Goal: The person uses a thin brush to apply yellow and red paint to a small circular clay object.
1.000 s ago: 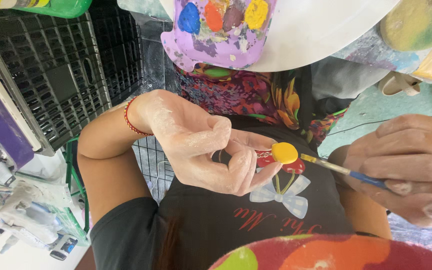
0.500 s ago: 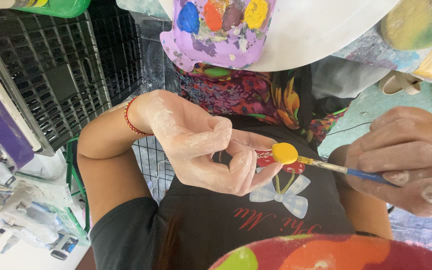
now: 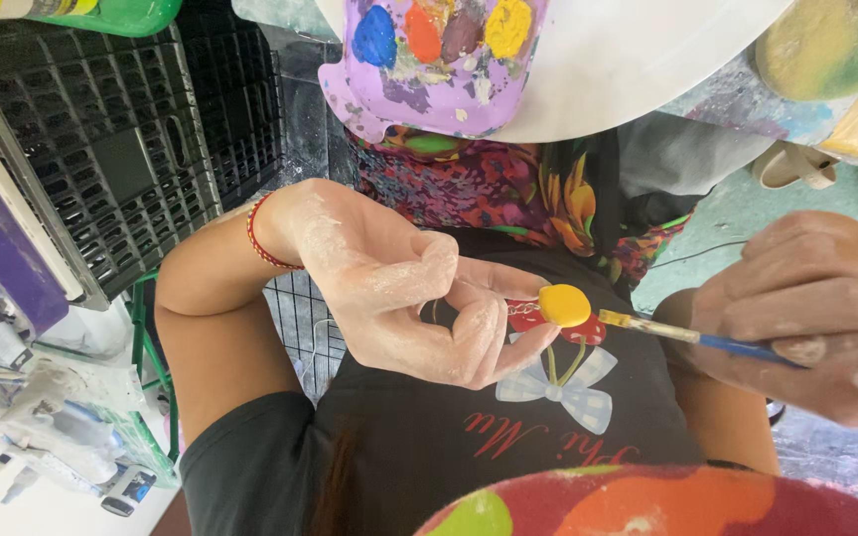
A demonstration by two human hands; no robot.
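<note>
Currently painting: yellow disc [image 3: 564, 305] pinched in left hand [image 3: 404, 288], below the purple palette [image 3: 434, 65].
I judge coating underway; right hand [image 3: 816, 318] grips the brush [image 3: 692, 337], bristles touching the disc's edge; next stroke needs steadiness.

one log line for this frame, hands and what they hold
left hand: pinches small yellow piece | right hand: holds paintbrush, tip at piece | above: purple paint palette

light: bright, even daylight | shadows: soft | focus: sharp centre | edges: wide-angle stretch, slight blur
</note>
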